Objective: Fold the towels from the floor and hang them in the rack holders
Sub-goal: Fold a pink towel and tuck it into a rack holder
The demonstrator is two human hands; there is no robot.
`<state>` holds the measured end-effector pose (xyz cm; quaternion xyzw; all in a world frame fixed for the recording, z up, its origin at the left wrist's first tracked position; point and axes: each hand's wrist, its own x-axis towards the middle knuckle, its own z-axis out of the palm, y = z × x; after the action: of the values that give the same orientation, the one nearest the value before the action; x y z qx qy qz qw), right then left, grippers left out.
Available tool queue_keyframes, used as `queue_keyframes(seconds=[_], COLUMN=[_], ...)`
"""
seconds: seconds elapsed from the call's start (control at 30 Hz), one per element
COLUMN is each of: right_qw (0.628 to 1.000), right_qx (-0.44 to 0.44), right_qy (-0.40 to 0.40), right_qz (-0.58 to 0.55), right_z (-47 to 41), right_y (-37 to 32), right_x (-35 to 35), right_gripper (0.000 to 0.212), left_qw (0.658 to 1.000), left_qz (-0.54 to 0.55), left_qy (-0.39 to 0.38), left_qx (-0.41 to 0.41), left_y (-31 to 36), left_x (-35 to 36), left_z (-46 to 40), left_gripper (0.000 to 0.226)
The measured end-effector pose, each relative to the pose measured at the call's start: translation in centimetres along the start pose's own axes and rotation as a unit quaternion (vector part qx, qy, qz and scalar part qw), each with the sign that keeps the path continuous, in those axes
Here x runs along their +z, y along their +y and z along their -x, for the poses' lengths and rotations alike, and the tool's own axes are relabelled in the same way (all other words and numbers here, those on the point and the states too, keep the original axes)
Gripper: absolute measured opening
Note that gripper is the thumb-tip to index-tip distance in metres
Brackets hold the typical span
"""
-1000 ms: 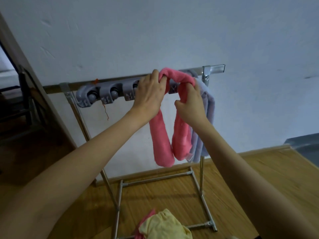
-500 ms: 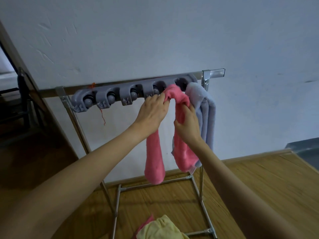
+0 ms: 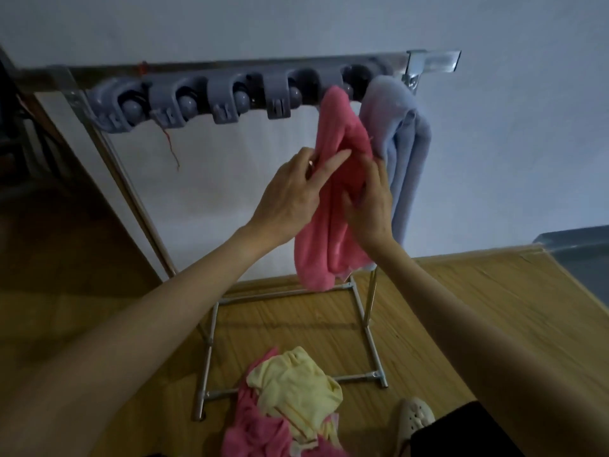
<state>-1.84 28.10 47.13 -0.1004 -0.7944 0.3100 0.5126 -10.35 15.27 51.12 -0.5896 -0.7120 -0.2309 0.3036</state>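
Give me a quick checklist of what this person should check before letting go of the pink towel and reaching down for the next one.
1. Pink towel caught in a holder: ok, its top is tucked in beside the lavender towel.
2. Both ends hanging level: not ok, the left fold hangs lower.
3. Hands free: not ok, left hand and right hand are both on the pink towel.
4. Free holders on the grey rack: ok, four to the left look free.
5. Towels left on the floor: ok, a yellow towel lies on a pink pile.
6. Holder's grip firm: cannot tell.
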Motion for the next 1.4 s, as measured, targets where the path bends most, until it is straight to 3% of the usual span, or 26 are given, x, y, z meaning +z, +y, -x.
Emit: queue_keyframes(seconds=[0.13, 0.23, 0.33, 0.43, 0.5, 0.57, 0.73, 0.83, 0.93, 1.03, 1.13, 1.27, 1.4], right_qw=[0.998, 0.997, 0.996, 0.992, 0.990, 0.990, 0.989, 0.989, 0.989, 0.988, 0.981, 0.974, 0.967], right_qx=[0.017, 0.068, 0.086, 0.112, 0.117, 0.113, 0.128, 0.118, 0.118, 0.139, 0.180, 0.183, 0.181], right_qy=[0.010, 0.021, -0.018, -0.057, -0.068, -0.070, -0.067, -0.048, -0.027, -0.019, -0.075, -0.121, -0.181], right_qz=[-0.056, -0.019, 0.015, 0.029, 0.034, 0.037, -0.029, -0.072, -0.086, -0.057, -0.001, 0.048, -0.012], right_z=[0.3, 0.0, 0.0, 0.1, 0.5, 1.2, 3.6, 4.6, 5.0, 5.1, 5.3, 5.8, 6.0], right_y=[1.0, 1.8, 2.6, 3.0, 3.2, 3.2, 2.9, 2.7, 2.4, 2.8, 3.6, 5.2, 5.5], right_x=[0.0, -0.4, -0.6, -0.3, -0.1, 0.2, 1.5, 2.6, 4.1, 5.7, 6.5, 6.2, 5.5], right_gripper=[0.062, 0.039, 0.014, 0.016, 0.023, 0.019, 0.015, 0.030, 0.043, 0.044, 0.012, 0.035, 0.029], left_qw=[0.982, 0.958, 0.927, 0.898, 0.896, 0.896, 0.891, 0.898, 0.905, 0.905, 0.914, 0.921, 0.915], left_qz=[0.135, 0.163, 0.185, 0.226, 0.228, 0.220, 0.181, 0.156, 0.134, 0.123, 0.114, 0.107, 0.102], left_qy=[0.030, -0.004, -0.053, -0.082, -0.082, -0.052, 0.088, 0.120, 0.126, 0.125, 0.099, 0.083, 0.110], left_qx=[-0.127, -0.238, -0.321, -0.368, -0.373, -0.381, -0.407, -0.393, -0.384, -0.387, -0.377, -0.366, -0.375], left_y=[0.4, 0.4, -0.3, -1.2, -1.8, -2.5, -4.4, -5.0, -5.6, -5.9, -5.6, -4.5, -3.8], left_x=[2.7, 5.4, 8.3, 10.7, 11.9, 12.5, 11.7, 10.6, 10.0, 10.1, 10.7, 11.7, 12.0], left_z=[3.5, 6.0, 7.2, 7.8, 8.3, 8.9, 10.8, 11.5, 11.8, 12.1, 12.1, 12.0, 11.7], left_gripper=[0.082, 0.095, 0.083, 0.050, 0.027, 0.018, 0.021, 0.034, 0.050, 0.040, 0.022, 0.015, 0.014])
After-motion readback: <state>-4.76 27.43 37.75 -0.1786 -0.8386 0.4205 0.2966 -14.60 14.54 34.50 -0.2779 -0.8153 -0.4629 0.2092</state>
